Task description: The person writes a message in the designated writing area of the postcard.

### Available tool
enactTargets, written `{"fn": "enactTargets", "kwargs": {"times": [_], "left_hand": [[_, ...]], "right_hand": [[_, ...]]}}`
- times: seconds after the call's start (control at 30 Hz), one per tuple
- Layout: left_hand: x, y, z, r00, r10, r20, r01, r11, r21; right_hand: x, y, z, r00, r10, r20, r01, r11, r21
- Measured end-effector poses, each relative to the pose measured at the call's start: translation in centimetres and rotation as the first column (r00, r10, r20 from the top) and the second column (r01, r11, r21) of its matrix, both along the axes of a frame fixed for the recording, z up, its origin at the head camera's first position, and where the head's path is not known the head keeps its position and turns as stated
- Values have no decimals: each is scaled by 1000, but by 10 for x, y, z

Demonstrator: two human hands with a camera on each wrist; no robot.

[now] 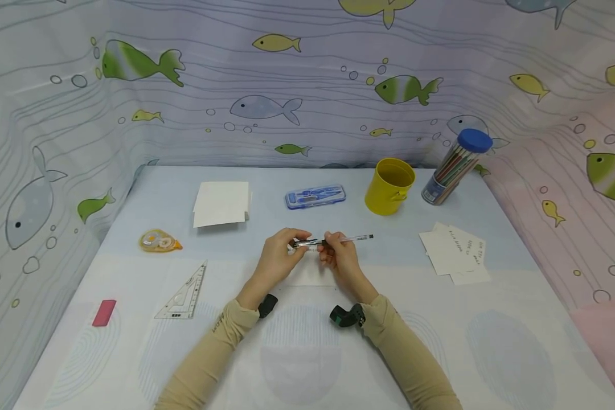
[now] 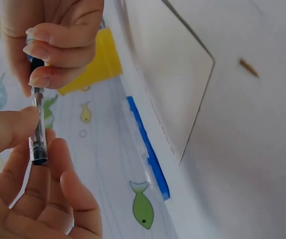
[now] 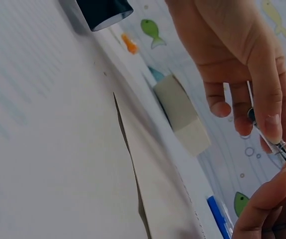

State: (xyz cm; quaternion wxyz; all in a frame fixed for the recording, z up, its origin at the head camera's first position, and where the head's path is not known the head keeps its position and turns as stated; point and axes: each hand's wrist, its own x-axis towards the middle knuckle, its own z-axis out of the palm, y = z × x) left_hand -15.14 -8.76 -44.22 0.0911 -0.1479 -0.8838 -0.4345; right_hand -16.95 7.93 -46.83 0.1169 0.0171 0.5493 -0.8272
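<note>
Both hands meet over a white paper sheet (image 1: pixel 310 277) and hold one slim pen (image 1: pixel 356 238) level between them. The left hand (image 1: pixel 279 256) pinches its clear cap (image 2: pixel 38 132), which has a black end, between thumb and fingers. With curled fingers the right hand (image 1: pixel 342 259) grips the dark section beside the cap; the clear barrel sticks out to the right, ending in a black tip. In the right wrist view, a narrow silvery part of the pen (image 3: pixel 282 147) shows between the two hands' fingertips. A line of small writing runs along the sheet's far edge.
Behind the hands stand a blue-edged geometry set case (image 1: pixel 315 196), a yellow cup (image 1: pixel 384 191) and a tube of pencils (image 1: pixel 456 168). Blank cards (image 1: pixel 221 204) and correction tape (image 1: pixel 159 241) lie left, with a set square (image 1: pixel 184 296) and pink eraser (image 1: pixel 104 313). Written cards (image 1: pixel 453 250) lie right.
</note>
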Motion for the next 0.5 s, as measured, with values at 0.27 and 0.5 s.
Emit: {"fn": "enactTargets", "kwargs": {"times": [0.27, 0.5], "left_hand": [[-1, 3, -1, 998, 40, -43, -37, 998, 59], [0, 6, -1, 998, 58, -39, -55, 995, 78]], "right_hand": [[2, -3, -1, 998, -36, -59, 39, 998, 48], [4, -3, -1, 996, -61, -68, 65, 996, 58]]}}
